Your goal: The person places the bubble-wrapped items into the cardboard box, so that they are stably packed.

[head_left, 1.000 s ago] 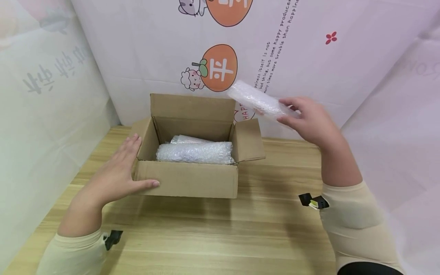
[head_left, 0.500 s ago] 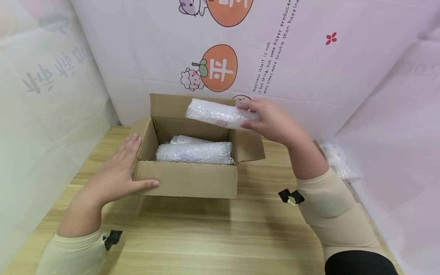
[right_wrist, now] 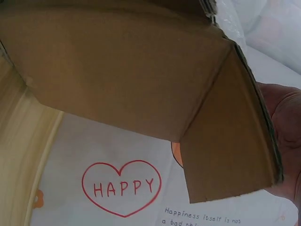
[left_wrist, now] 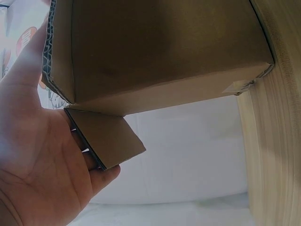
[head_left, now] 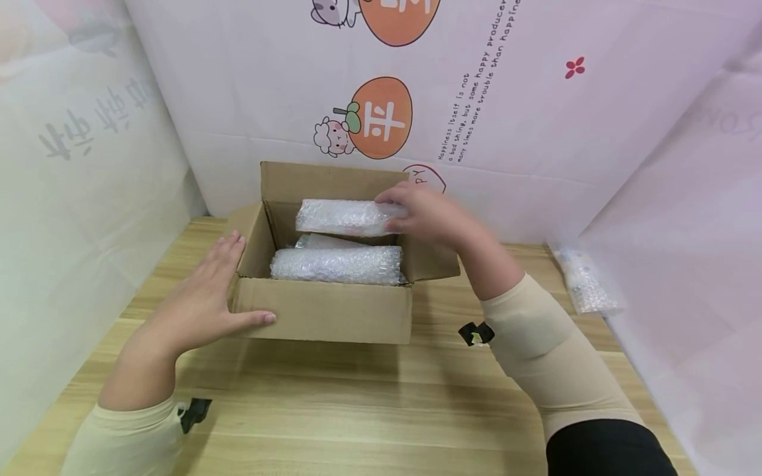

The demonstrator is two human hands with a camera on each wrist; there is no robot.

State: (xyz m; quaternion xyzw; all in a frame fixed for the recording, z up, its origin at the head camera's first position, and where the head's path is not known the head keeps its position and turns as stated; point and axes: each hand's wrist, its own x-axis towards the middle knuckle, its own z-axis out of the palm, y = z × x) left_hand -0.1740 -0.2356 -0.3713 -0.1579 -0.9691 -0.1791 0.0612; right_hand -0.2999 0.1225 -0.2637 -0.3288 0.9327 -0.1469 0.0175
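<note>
In the head view an open cardboard box holds a bubble-wrapped roll, with another wrapped item partly hidden behind it. My right hand grips one end of a second bubble-wrapped roll, held level over the back of the box opening. What is inside the wrapping cannot be made out. My left hand rests on the box's left front corner, fingers extended along the left flap and thumb on the front flap. The right wrist view shows my right hand mostly hidden behind the right flap.
Another bubble-wrapped packet lies at the right edge of the wooden table, against the side cloth. A printed white cloth stands close behind the box.
My right hand has carried the bubble-wrapped roll left and down, from beside the back cloth to over the box opening. The packet at the right has come into view. My left hand stays put.
</note>
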